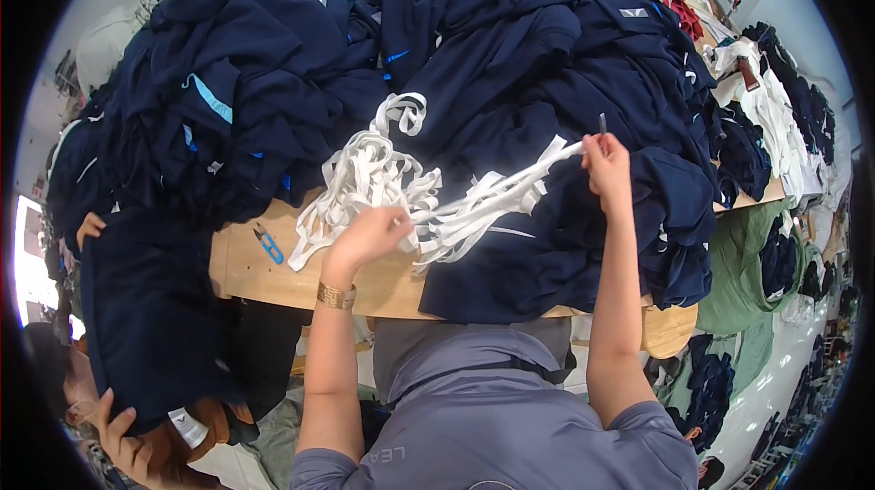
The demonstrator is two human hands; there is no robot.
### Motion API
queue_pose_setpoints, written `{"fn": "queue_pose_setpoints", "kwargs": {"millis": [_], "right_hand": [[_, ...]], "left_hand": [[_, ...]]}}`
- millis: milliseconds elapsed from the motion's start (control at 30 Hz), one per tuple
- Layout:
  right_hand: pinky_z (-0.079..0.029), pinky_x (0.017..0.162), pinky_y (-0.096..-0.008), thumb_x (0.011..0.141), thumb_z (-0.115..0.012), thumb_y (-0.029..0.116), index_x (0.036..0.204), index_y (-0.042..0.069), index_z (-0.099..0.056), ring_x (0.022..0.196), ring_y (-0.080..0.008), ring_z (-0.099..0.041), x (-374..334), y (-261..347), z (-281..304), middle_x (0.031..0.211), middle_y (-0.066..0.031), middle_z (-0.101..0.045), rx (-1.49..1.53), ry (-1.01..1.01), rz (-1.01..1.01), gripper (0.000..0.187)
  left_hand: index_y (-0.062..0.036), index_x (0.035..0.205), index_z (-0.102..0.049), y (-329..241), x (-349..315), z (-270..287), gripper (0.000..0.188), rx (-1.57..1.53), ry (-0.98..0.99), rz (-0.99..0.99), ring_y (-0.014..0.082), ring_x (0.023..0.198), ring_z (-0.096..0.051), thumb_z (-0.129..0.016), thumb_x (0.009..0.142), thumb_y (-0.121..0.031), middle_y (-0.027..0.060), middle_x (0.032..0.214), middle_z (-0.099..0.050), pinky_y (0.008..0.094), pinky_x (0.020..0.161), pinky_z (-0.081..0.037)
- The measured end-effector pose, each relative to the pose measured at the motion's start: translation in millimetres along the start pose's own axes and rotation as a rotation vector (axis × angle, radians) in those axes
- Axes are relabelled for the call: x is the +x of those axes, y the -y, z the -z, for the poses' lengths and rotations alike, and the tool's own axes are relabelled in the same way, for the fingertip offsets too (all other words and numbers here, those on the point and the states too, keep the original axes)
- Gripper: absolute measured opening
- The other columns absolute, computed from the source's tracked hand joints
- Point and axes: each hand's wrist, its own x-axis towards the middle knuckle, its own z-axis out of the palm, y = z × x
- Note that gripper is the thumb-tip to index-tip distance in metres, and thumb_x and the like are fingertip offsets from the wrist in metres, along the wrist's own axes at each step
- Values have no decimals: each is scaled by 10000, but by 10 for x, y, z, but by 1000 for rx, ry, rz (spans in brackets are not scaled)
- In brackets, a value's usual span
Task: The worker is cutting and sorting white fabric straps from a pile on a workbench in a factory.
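A tangled heap of white fabric tape lies on the wooden table in front of me. My left hand is closed on strips at the heap's near edge. Out to the right and raised, my right hand pinches the end of a white strip, which runs taut between both hands. A short, thin grey piece pokes up above the right fingers; its kind is unclear. More loose strips hang between the hands, over navy garments. Blue-handled thread snips lie left of my left hand.
Large piles of navy garments cover the table's far side. At the left, another person's hands hold up a folded navy garment. The wooden table's front edge is close to my body. A green cloth bag hangs at the right.
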Motion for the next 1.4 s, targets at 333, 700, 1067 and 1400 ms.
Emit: {"fn": "queue_pose_setpoints", "kwargs": {"millis": [333, 700, 1067, 1400], "right_hand": [[-189, 338, -187, 868, -581, 202, 845, 47, -539, 365, -17, -313, -336, 327, -7, 561, 9, -487, 126, 213, -13, 162], [-361, 425, -270, 836, -606, 202, 743, -1, -535, 431, -128, -459, 167, -216, 221, 559, -49, -516, -336, -36, 263, 234], [-203, 318, -188, 950, -390, 381, 845, 13, -557, 344, -36, -270, -975, -330, -496, 477, 41, -330, 372, 206, -33, 418], [-176, 290, -200, 938, -404, 424, 803, 17, -523, 298, -44, -241, -1387, -672, -1112, 461, 39, -332, 553, 645, -564, 445]], "left_hand": [[-37, 1032, -597, -666, 390, -646, 286, -73, -390, -391, 250, 835, -571, -642, 807, -208, 91, 816, -622, 336, 758, -434], [-10, 939, -605, -211, 335, -447, 271, -549, 94, -156, 85, 515, -394, -483, 908, -250, -6, 606, -481, 263, 501, -339], [5, 860, -615, -201, 78, -658, 245, -327, -263, 3, 149, 641, -545, -610, 832, -239, 88, 706, -602, 281, 588, -419], [13, 872, -609, -11, 96, -861, 256, -637, -253, 132, 71, 611, -530, -605, 848, -242, 48, 685, -609, 242, 544, -430]]}}
